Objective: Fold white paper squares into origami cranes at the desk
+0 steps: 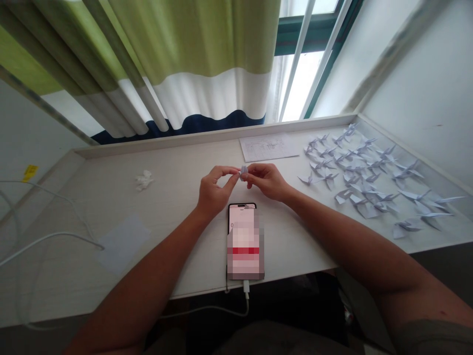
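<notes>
In the head view, the folded paper piece (244,170) is held between both hands, above the middle of the surface (177,182) and just beyond the top end of the phone (242,236). The left hand (215,191) has thumb and index finger closed in a pinch on the piece's left side; the right hand (269,180) grips the right side between thumb and bent fingers. Status, as judged: folding of this piece is under way and incomplete, since it is compact and shows no spread wings. At right, numerous paper cranes (409,171) stand grouped with wings spread and appear finished. At left lies a flat paper sheet (125,244), apparently unfolded; the crumpled paper (144,180) lies beyond it. Remaining work on the held piece appears to include forming the wings. Orientation: the visible portion projects above the fingertips, its upper edge toward the curtain (207,93). The long axis seems to run up and away from the person; the fingers cover too much to confirm this.
</notes>
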Demonstrator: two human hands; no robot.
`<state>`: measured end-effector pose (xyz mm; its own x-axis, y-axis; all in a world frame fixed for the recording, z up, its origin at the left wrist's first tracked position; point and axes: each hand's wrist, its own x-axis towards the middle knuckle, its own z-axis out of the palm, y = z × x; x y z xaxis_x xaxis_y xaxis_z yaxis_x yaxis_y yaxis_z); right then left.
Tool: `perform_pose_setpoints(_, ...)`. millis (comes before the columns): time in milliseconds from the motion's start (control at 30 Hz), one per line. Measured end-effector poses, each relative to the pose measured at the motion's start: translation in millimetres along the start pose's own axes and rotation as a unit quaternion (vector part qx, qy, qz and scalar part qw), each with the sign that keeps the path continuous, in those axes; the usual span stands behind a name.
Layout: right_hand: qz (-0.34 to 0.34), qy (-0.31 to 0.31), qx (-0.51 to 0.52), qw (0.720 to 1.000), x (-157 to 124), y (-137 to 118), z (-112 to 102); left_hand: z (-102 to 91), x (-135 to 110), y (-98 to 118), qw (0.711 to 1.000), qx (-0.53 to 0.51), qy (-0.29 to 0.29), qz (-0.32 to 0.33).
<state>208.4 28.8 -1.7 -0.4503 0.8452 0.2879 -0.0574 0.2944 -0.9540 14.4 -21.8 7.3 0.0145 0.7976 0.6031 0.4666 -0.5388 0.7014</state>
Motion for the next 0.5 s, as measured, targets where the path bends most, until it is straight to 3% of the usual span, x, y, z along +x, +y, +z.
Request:
perform_pose_setpoints(233, -0.007, -0.005, -0.008, 1.000, -0.6, -1.4, 1.6, -0.2, 1.3, 0.2, 1.000, -0.008, 0.006, 0.004)
perform_pose_setpoints(500, -0.006, -0.012, -0.014, 1.000, -1.2, -4.7, 1.9, 2.8, 2.4, -2.4, 0.996, -0.074, 0.008, -0.041)
